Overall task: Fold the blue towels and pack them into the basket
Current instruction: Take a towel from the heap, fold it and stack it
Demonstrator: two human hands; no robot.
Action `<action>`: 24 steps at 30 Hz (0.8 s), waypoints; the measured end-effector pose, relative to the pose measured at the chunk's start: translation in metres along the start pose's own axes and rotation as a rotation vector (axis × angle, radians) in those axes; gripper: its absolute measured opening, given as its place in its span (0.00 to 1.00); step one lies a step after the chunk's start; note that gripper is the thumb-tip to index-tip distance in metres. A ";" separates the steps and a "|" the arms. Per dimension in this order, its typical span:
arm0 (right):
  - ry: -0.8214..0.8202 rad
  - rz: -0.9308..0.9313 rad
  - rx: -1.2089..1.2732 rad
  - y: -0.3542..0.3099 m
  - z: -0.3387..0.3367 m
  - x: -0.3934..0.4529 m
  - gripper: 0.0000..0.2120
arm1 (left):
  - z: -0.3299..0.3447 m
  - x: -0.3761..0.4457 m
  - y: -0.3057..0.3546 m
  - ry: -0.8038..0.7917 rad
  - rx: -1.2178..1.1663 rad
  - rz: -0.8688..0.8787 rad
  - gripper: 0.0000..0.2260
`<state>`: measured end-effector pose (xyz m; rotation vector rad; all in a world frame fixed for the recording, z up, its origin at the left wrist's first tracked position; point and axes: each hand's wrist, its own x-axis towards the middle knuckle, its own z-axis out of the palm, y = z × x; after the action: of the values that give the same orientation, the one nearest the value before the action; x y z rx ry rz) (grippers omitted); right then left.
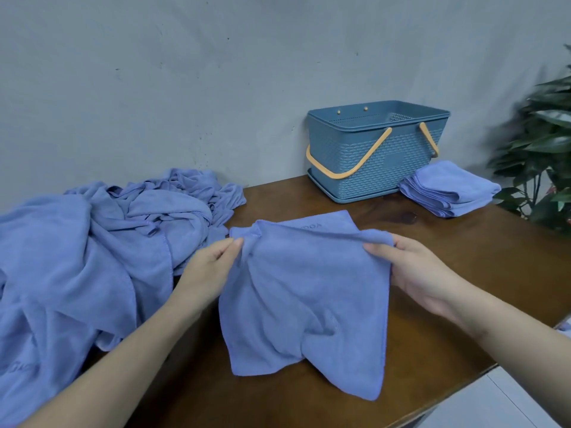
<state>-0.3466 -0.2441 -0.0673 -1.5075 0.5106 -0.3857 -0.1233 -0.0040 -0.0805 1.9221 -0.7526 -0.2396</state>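
Brown table (448, 242) against a grey wall: in front of the basket (375, 149), a folding step is under way. Left hand (210, 264) and right hand (414, 267) each pinch a top corner of one blue towel (309, 298); next, I judge, carrying that edge over squarely.
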 end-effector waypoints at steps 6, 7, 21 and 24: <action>0.084 0.036 0.120 -0.021 0.009 0.028 0.13 | 0.005 0.017 0.011 0.033 -0.388 -0.174 0.15; 0.092 0.038 0.101 -0.025 0.008 0.035 0.12 | 0.007 0.021 0.013 0.053 -0.468 -0.231 0.13; 0.226 -0.006 -0.730 -0.010 0.002 0.158 0.11 | 0.032 0.082 -0.024 0.105 0.098 -0.067 0.04; 0.236 -0.035 -0.738 0.011 -0.008 0.164 0.07 | 0.033 0.081 -0.036 0.057 0.103 -0.034 0.05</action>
<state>-0.2146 -0.3395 -0.0917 -2.1956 0.8758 -0.4289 -0.0609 -0.0669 -0.1141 2.0318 -0.7070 -0.1693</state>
